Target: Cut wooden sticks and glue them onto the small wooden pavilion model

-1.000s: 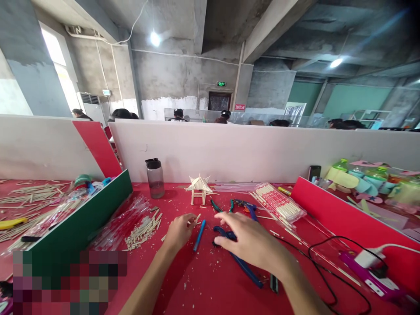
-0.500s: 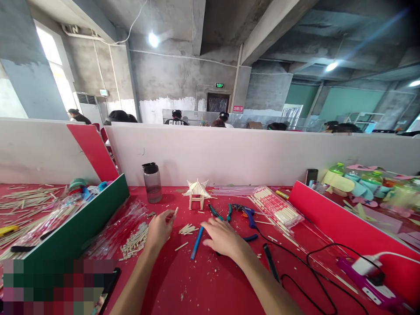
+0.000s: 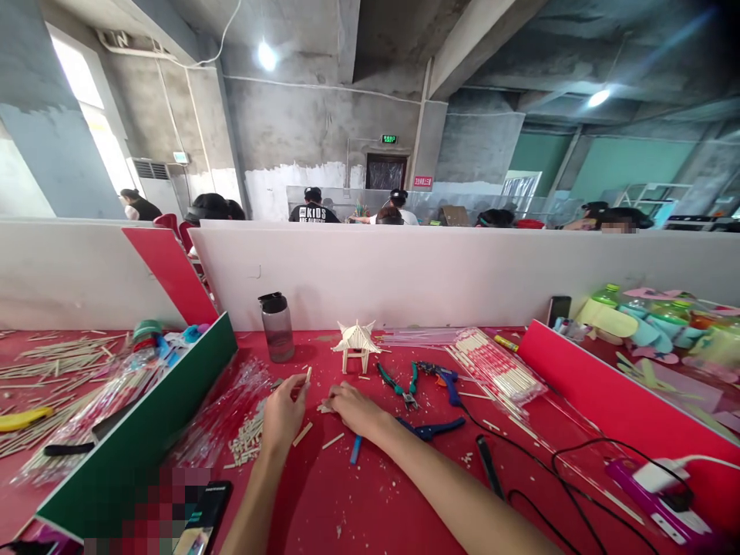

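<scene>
Between the fingertips of my left hand (image 3: 282, 416) is a short wooden stick (image 3: 308, 375), held nearly upright. My right hand (image 3: 354, 408) bends its fingers down onto a few short sticks (image 3: 324, 409); what they grip is hidden. Behind both hands stands a small pavilion model (image 3: 357, 339) built of sticks, with a pointed roof and legs. A blue rod-like thing (image 3: 355, 450) lies partly under my right wrist. Left of my left hand is a heap of cut sticks (image 3: 246, 441). Two loose pieces lie between my forearms.
A water bottle (image 3: 277, 327) stands at the back left. Green-handled pliers (image 3: 409, 397), a glue gun (image 3: 448, 381), blue-handled pliers (image 3: 431, 428) and a bag of sticks (image 3: 500, 362) lie right. A black cable runs to a purple power strip (image 3: 659, 501). Green (image 3: 144, 424) and red (image 3: 607, 393) dividers flank the table.
My right hand has moved left from beside the blue rod onto the small pile of sticks, uncovering the pliers. My left hand still holds its stick. The view has shifted slightly.
</scene>
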Demonstrator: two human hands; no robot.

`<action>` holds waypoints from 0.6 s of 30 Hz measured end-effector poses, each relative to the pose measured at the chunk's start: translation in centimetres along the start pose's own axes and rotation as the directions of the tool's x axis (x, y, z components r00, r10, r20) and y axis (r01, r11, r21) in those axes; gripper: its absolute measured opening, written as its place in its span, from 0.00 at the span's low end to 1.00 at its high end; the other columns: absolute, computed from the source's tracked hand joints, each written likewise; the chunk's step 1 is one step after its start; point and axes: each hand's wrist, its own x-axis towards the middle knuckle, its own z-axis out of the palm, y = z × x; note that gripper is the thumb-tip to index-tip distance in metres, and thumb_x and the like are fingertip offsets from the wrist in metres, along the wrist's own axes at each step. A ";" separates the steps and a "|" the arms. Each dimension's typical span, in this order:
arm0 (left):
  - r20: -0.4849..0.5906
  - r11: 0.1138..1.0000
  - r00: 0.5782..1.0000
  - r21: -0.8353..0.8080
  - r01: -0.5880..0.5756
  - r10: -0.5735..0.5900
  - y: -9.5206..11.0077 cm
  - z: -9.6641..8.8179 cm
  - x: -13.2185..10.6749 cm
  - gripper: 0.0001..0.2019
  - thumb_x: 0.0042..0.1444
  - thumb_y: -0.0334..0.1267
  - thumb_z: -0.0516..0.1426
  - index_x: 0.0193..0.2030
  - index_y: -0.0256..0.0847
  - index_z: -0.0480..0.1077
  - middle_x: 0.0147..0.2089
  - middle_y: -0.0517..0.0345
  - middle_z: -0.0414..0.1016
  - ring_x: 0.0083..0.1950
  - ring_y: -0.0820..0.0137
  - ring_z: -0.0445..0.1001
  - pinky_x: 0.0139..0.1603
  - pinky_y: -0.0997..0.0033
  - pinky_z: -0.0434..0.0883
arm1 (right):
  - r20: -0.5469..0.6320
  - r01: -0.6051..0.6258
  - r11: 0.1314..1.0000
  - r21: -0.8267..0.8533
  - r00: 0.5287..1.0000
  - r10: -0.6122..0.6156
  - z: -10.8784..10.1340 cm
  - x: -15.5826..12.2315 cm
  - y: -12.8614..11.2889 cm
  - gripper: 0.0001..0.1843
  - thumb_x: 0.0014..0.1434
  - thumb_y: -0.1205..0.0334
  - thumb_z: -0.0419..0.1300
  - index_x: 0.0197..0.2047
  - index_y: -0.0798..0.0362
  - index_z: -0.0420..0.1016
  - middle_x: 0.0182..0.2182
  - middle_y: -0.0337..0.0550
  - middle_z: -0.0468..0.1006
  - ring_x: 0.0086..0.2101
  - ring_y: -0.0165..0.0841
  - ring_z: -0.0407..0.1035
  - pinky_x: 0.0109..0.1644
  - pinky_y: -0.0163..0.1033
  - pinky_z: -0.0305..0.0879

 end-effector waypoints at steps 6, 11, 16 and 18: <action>0.026 1.000 1.000 -0.014 -0.017 0.017 0.3 0.3 0.0 0.14 0.59 0.44 0.53 0.44 0.42 0.75 0.42 0.51 0.83 0.42 0.61 0.80 0.43 0.68 0.72 | -0.016 0.017 1.000 0.004 1.000 -0.017 0.9 3.7 -0.5 0.14 0.67 0.68 0.51 0.40 0.54 0.79 0.40 0.47 0.77 0.41 0.37 0.68 0.45 0.37 0.64; 0.030 0.998 0.999 -0.056 -0.015 0.017 0.5 0.7 -0.1 0.13 0.59 0.43 0.53 0.43 0.42 0.76 0.41 0.51 0.83 0.43 0.61 0.80 0.45 0.67 0.72 | -0.076 -0.007 0.999 0.037 0.997 0.010 0.5 3.4 -0.6 0.12 0.64 0.71 0.54 0.44 0.56 0.77 0.43 0.50 0.78 0.45 0.40 0.70 0.50 0.41 0.64; 0.123 0.971 0.992 -0.240 -0.001 0.031 1.5 1.4 -0.5 0.14 0.59 0.45 0.54 0.43 0.41 0.76 0.40 0.52 0.83 0.41 0.62 0.80 0.43 0.68 0.73 | -0.303 -0.110 0.820 0.562 0.895 0.327 -0.9 -0.1 -0.7 0.16 0.62 0.67 0.57 0.53 0.54 0.76 0.44 0.49 0.81 0.44 0.39 0.75 0.52 0.41 0.68; 0.216 0.941 0.975 -0.336 0.023 0.053 2.2 2.1 -0.9 0.15 0.58 0.47 0.56 0.42 0.39 0.76 0.38 0.52 0.82 0.39 0.63 0.80 0.40 0.68 0.73 | -0.315 -0.050 0.636 0.770 0.837 0.447 -1.3 -1.7 -0.6 0.15 0.61 0.60 0.59 0.50 0.53 0.78 0.44 0.49 0.82 0.44 0.40 0.76 0.50 0.42 0.70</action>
